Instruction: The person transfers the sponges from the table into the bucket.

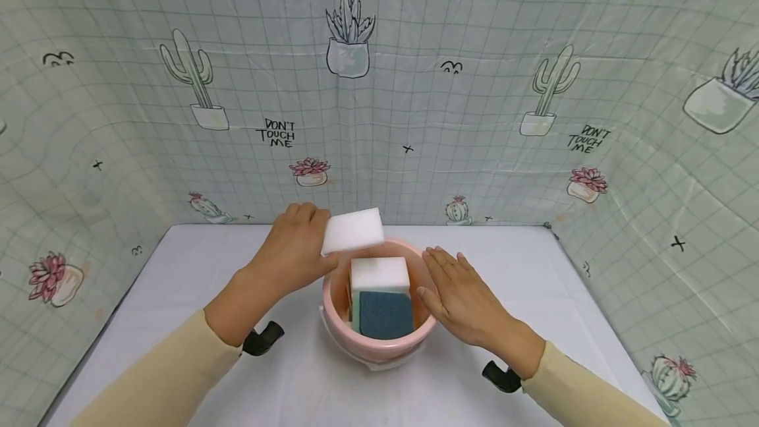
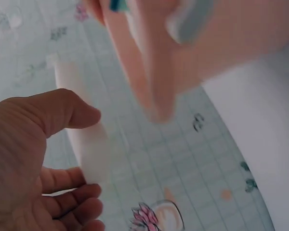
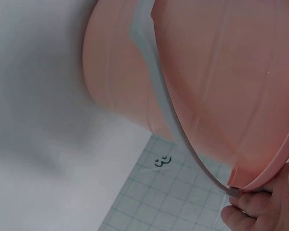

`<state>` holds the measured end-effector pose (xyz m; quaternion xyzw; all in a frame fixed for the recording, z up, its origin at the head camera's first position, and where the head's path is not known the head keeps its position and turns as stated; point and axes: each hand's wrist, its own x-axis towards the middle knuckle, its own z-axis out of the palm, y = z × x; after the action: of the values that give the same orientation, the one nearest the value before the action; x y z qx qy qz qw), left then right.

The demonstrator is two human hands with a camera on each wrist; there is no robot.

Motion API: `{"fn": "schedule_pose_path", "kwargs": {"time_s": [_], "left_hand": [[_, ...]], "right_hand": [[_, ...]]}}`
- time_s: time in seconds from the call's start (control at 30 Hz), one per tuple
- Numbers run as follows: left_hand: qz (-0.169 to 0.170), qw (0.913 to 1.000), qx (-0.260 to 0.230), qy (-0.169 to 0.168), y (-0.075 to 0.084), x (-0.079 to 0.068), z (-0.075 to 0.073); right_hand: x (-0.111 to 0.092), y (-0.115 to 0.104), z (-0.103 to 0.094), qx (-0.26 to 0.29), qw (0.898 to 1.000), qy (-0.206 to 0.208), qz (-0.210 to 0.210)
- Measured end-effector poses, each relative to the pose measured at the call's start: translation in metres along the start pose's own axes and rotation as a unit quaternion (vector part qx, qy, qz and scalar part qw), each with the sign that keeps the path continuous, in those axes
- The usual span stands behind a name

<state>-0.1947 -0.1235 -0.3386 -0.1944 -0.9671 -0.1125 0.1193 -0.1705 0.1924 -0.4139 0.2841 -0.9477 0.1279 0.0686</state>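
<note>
My left hand pinches a white sponge block above the left back rim of a pink bucket. In the left wrist view the thumb lies on one face of the white block, with fingers at its other side. Inside the bucket sit another white block and a sponge with a dark blue top and a pale green side. My right hand, fingers extended in the head view, rests against the bucket's right rim. In the right wrist view its fingertips touch the rim near the handle's end.
The bucket's pale grey handle hangs down along its outside. It stands on a white table. A grid-patterned cloth with cactus drawings rises behind the table and at both sides. Black straps are at the wrists.
</note>
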Motion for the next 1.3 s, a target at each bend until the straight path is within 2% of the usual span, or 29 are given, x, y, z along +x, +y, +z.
{"fn": "schedule_pose_path", "kwargs": {"time_s": [0.17, 0.37, 0.6, 0.8, 1.07, 1.17, 1.3], "left_hand": [[0.010, 0.9981, 0.002, -0.061, 0.025, 0.004, 0.002], [0.033, 0.9910, 0.037, -0.125, 0.039, 0.009, 0.014], [0.052, 0.9866, 0.043, -0.149, 0.045, 0.011, 0.024], [0.039, 0.9860, 0.038, -0.158, 0.045, 0.009, 0.025], [-0.010, 0.9897, 0.000, -0.143, 0.043, 0.000, 0.020], [-0.007, 0.9951, -0.012, -0.098, 0.036, -0.011, 0.019], [-0.021, 0.9995, -0.004, -0.023, 0.024, -0.031, 0.021]], "right_hand": [[-0.002, 0.001, 0.000, 0.002, 1.000, -0.002, 0.005], [-0.003, 0.000, 0.001, 0.004, 1.000, 0.005, 0.001], [-0.004, -0.001, 0.002, 0.007, 1.000, 0.010, -0.002], [-0.003, 0.000, 0.003, 0.010, 1.000, 0.008, -0.004], [-0.002, 0.001, 0.005, 0.021, 1.000, 0.012, -0.006], [-0.002, 0.001, 0.005, 0.021, 1.000, 0.016, -0.002], [-0.002, 0.001, 0.005, 0.021, 0.999, 0.032, 0.007]]}}
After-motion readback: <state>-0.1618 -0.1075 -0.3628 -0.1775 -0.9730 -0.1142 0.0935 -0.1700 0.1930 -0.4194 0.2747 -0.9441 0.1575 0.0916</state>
